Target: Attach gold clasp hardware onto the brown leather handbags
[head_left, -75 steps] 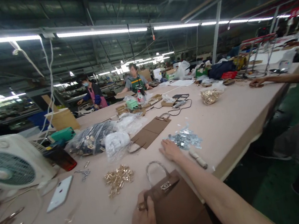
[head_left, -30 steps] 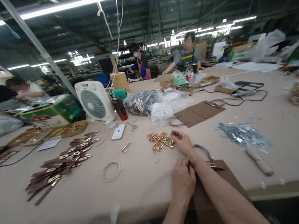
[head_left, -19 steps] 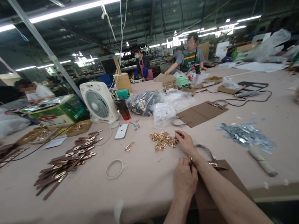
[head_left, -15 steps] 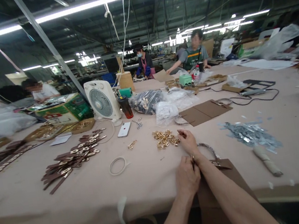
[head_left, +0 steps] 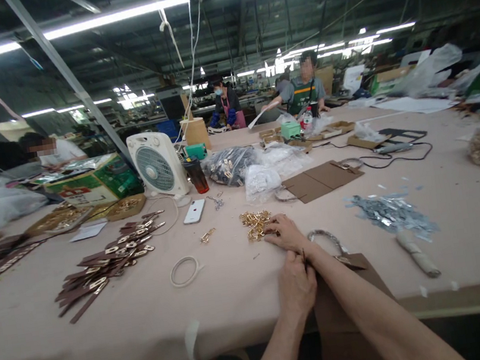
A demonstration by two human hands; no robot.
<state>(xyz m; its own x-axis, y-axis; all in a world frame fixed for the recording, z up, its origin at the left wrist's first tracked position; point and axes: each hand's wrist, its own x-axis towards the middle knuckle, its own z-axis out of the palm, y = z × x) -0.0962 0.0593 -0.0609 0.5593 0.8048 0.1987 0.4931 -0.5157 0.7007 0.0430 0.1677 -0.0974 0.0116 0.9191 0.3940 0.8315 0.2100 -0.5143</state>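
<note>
My right hand [head_left: 287, 233] reaches over the near right side of a small pile of gold metal fittings [head_left: 255, 220]. Its fingers are bent and apart, with the fingertips touching the pile. Below it, my left hand [head_left: 297, 285] is closed, and a narrow brown strap end [head_left: 305, 259] sticks up from its grip beside my right wrist. A brown bag [head_left: 367, 275] with a curved patterned handle [head_left: 327, 238] hangs over the table edge, partly hidden under my right forearm.
Left lie brown straps with buckles [head_left: 112, 259], a tape ring [head_left: 184, 270] and a phone [head_left: 194, 211]. Behind stand a fan [head_left: 159, 165] and a tumbler [head_left: 196, 174]. Silvery pieces [head_left: 392, 214], a cloth roll [head_left: 417, 254] and another brown bag [head_left: 323, 179] lie right. Co-workers sit across.
My right hand has shifted left onto the gold fittings, its fingers now stretched out further. My left hand keeps its grip. The whole view has turned slightly right.
</note>
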